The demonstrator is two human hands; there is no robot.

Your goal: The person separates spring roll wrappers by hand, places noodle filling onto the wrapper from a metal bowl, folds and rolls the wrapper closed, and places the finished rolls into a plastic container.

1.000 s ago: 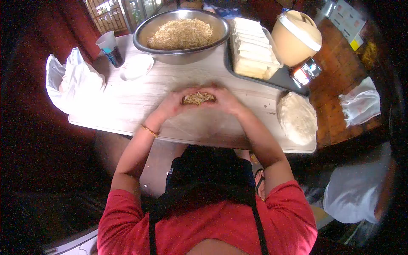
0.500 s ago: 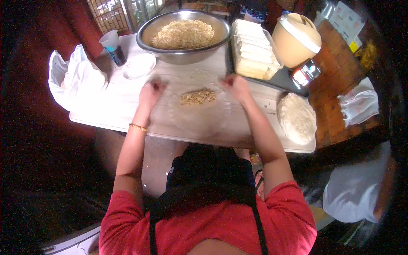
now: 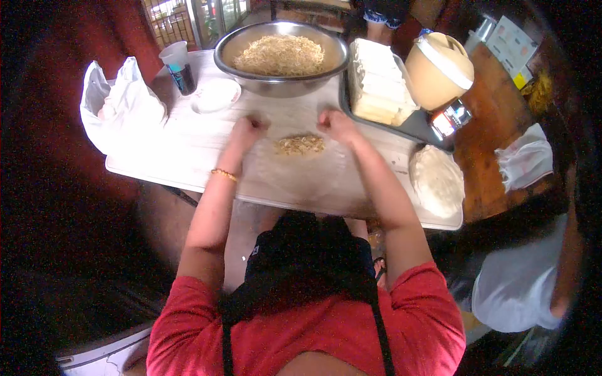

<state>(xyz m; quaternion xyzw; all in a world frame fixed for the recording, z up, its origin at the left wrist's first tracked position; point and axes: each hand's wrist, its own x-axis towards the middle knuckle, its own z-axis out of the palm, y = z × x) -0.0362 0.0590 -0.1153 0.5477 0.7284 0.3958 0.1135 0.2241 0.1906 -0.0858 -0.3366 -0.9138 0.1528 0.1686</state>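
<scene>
A thin, translucent round wrapper point(image 3: 300, 178) lies on the table in front of me, with a small heap of bean sprout filling point(image 3: 300, 145) near its far side. My left hand point(image 3: 249, 130) is closed at the wrapper's far left edge, and my right hand point(image 3: 338, 127) pinches at its far right edge. The sheet between the two hands is too thin and blurred to trace fully. Beyond them stands a large steel bowl point(image 3: 282, 86) heaped with bean sprouts point(image 3: 280, 55). On the right lies a stack of round wrappers point(image 3: 436, 182).
A tray point(image 3: 371, 125) holds a tub of pale rolls point(image 3: 378, 81), beside a beige jug point(image 3: 439, 72) and a phone point(image 3: 451, 119). At left are a plastic bag point(image 3: 122, 113), a cup point(image 3: 179, 69) and a white plate point(image 3: 216, 96). Another person's legs point(image 3: 376, 31) show behind the table.
Both hands have come closer together, and the wrapper's far edge between them no longer spreads out beyond the filling as before. The camera view has shifted slightly.
</scene>
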